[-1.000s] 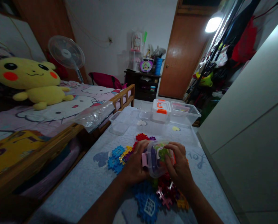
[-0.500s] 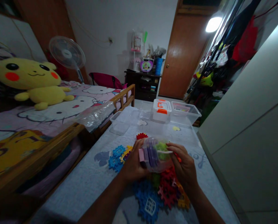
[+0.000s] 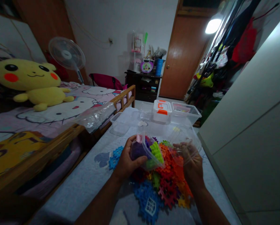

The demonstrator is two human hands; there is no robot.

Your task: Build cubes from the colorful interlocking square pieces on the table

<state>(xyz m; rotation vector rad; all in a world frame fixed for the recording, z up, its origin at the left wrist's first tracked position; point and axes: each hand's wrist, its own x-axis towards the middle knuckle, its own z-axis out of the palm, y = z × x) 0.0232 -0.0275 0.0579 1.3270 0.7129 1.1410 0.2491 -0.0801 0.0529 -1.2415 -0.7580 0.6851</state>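
Observation:
My left hand (image 3: 129, 161) grips a clear plastic container (image 3: 145, 162), tilted with its mouth to the right. Inside it sit purple pieces, a pink piece and a lime-green bumpy piece (image 3: 156, 152). Off to the right, my right hand (image 3: 190, 159) holds a clear lid (image 3: 185, 143), apart from the container; its fingers show through the plastic. Under and between both hands lies a pile of plastic gear-shaped pieces: orange (image 3: 169, 159), red (image 3: 168, 190), and blue (image 3: 146, 200) with a white window-like piece (image 3: 150, 206) on top. More blue gears (image 3: 115, 157) lie left of my left hand.
At the table's far end stand a white box with orange latches (image 3: 162, 111), a clear bin (image 3: 186, 114) and an open clear tray (image 3: 119, 125). A wooden bed rail (image 3: 67, 137) runs along the left; a pale cabinet (image 3: 250, 125) borders the right.
The lid has come off the container and moved right with my right hand. My left hand has tipped the container, and its mouth now shows the green piece.

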